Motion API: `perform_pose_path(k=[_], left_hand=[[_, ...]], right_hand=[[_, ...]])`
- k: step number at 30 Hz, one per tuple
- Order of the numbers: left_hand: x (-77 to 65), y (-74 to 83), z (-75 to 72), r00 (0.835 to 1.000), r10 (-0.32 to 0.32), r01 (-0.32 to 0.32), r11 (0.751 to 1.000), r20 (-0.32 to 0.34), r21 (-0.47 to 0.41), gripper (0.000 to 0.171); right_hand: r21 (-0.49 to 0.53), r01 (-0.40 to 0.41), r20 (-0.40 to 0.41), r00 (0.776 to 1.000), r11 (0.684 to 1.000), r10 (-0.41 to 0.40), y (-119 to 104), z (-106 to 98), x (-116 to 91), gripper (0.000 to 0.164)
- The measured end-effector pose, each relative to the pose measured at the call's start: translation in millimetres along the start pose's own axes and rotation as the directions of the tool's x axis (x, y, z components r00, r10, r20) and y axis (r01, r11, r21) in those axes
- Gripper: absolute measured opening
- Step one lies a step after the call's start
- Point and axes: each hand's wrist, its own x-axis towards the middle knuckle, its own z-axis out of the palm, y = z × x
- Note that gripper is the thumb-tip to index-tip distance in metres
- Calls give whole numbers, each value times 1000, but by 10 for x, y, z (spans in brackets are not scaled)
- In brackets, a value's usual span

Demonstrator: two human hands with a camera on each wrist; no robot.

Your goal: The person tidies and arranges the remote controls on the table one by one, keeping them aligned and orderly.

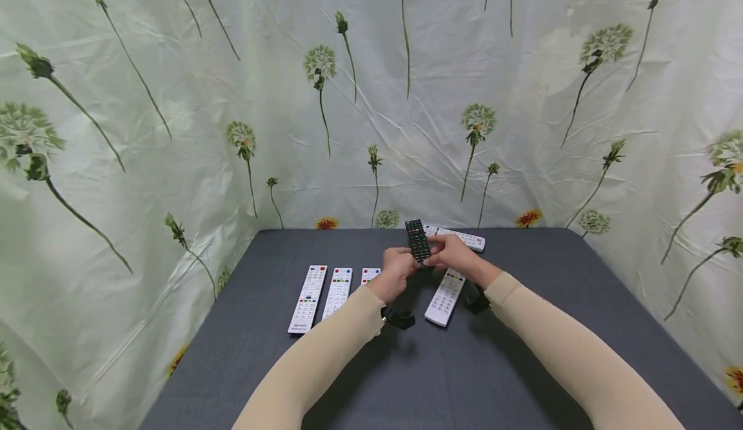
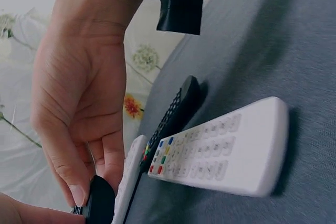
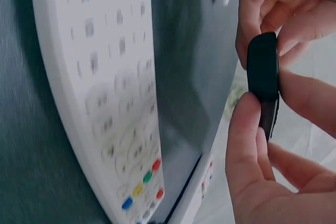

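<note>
A black remote control [image 1: 417,242], its button side facing me, is held up over the far part of the table. My left hand [image 1: 396,271] grips its lower end from the left, while my right hand [image 1: 460,257] pinches the lower right edge. In the right wrist view the black remote [image 3: 263,69] appears edge-on between both hands' fingertips. Below my right hand lies a white remote [image 1: 444,300]. Farther back, behind the hands, rests another white remote [image 1: 464,239]. The left wrist view also shows a second black remote [image 2: 170,113] lying beside the nearer white one [image 2: 226,150].
Left of my arms, white remotes lie side by side on the dark table [image 1: 249,365]: one at the far left [image 1: 308,299], one in the middle [image 1: 338,291], and one partly covered by my left arm [image 1: 370,275]. A flower-print curtain [image 1: 371,95] hangs behind the table.
</note>
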Motion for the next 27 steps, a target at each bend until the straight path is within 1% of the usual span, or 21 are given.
perform_pose_path(k=[4,7,12,17,24,27], left_hand=[[-82,14,-128,999,25,-27,999,46,29,55],[-166,23,-218,997,27,-31,998,68,51,54],[-310,-11,-365,994,46,-53,996,96,72,55],[-459,-49,-485,993,61,-70,994,99,83,58],[-684,-96,-613,995,37,-49,991,97,121,59],[-767,-137,-645,994,60,-73,988,96,140,58]], right_hand=[[73,-1,-12,1000,997,1,-25,101,-88,78],[110,8,-16,1000,994,-6,-35,195,-169,81],[126,13,-21,1000,992,-10,-47,358,-308,84],[125,40,-34,999,991,-36,-52,494,-428,87],[86,39,-53,998,996,-35,-37,652,-599,89],[67,43,-56,998,997,-39,-23,712,-674,90]])
